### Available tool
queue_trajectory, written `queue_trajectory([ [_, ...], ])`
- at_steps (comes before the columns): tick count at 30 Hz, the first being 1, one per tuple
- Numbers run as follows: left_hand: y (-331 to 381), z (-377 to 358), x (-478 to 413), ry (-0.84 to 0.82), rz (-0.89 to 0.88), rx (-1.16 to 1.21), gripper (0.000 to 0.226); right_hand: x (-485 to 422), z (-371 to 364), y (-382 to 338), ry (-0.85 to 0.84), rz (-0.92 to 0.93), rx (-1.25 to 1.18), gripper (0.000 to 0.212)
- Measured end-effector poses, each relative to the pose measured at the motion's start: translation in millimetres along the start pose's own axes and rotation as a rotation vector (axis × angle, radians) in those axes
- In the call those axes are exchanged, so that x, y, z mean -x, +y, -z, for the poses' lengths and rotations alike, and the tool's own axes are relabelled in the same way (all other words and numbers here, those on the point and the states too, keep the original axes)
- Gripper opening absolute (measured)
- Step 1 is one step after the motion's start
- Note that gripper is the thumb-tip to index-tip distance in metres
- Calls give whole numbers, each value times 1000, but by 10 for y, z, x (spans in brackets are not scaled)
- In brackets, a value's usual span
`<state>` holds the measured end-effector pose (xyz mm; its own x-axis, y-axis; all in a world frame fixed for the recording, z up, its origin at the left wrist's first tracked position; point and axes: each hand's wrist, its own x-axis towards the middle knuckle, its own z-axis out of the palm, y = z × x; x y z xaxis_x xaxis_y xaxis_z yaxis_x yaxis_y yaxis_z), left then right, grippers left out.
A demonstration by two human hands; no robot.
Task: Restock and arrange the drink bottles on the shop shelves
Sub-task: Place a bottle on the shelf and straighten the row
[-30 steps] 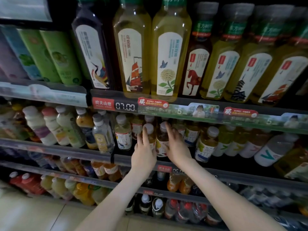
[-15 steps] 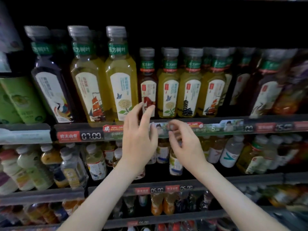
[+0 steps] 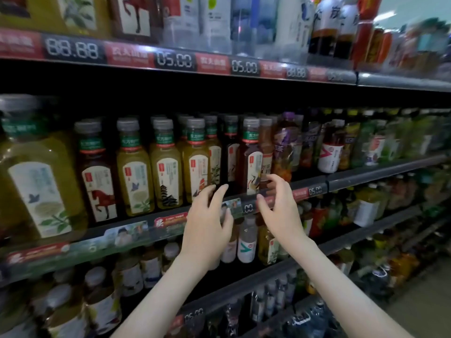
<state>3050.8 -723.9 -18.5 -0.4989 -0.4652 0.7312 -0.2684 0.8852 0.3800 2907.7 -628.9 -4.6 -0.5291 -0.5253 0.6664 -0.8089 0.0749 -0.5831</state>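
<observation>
Many drink bottles fill the shop shelves, and the middle shelf point(image 3: 380, 173) holds a long row of tea bottles standing upright. On its left sit the yellow tea bottles point(image 3: 166, 167), side by side. Next to them stands a dark tea bottle point(image 3: 251, 164) with a bird on its label, right at the front edge. Both hands are raised in front of that spot. The left hand point(image 3: 207, 223) has its grip loose, fingers spread, holding nothing. The right hand point(image 3: 280, 211) is the same, fingers curled a little but holding nothing too. The dark tea bottle sits between the two hands, just behind the fingertips. It looks like the step is tidying this row. Next, the hands likely need to close gently around a bottle and line it up without knocking its neighbours.
</observation>
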Motion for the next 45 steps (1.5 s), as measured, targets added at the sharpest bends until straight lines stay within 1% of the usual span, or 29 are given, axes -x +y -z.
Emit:
queue_trajectory([
  [5,378,-421,-268,-66,80,16,57,-297,446,566,-15,-161,-13,54],
  [8,546,-722,-462,-83,173,-13,61,-585,611,876,-55,-242,-58,61],
  [12,741,-1097,-629,-63,313,-56,63,-945,697,1176,-182,-220,-62,70],
  [14,843,-1241,-635,-45,354,-88,64,-1066,678,1295,-248,-194,-88,74],
  [19,1128,-1341,-546,-7,409,-157,62,-1378,544,1380,-340,-177,-242,90],
  [21,1210,-1290,-532,-5,401,-180,62,-1484,449,1378,-369,-185,-281,90],
  [22,1248,-1251,-539,-7,390,-195,61,-1523,404,1385,-374,-190,-279,85],
  [25,1321,-1108,-594,-11,370,-219,59,-1601,357,1414,-358,-151,-220,52],
  [26,1333,-1063,-615,-11,362,-224,58,-1622,360,1426,-354,-143,-211,44],
  [27,1342,-1027,-634,-13,354,-231,58,-1636,371,1439,-350,-152,-212,41],
  [30,1378,-966,-665,-20,331,-244,57,-1610,377,1491,-307,-209,-269,46],
  [34,1431,-956,-667,-10,251,-198,53,-1426,426,1516,-137,-192,-428,58],
  [35,1446,-975,-658,-20,234,-179,52,-1418,480,1511,-87,-161,-476,55],
  [37,1461,-1044,-642,-45,214,-148,50,-1439,611,1505,-29,-62,-539,43],
  [39,1461,-1127,-673,-52,186,-125,50,-1459,755,1523,-24,4,-543,37],
  [41,1467,-1225,-762,-64,157,-94,51,-1475,900,1575,3,61,-484,38],
  [43,1491,-1342,-850,-73,131,-47,53,-1435,1034,1668,17,79,-409,44],
  [45,1540,-1482,-942,-84,98,2,57,-1376,1142,1798,-32,47,-376,54],
])
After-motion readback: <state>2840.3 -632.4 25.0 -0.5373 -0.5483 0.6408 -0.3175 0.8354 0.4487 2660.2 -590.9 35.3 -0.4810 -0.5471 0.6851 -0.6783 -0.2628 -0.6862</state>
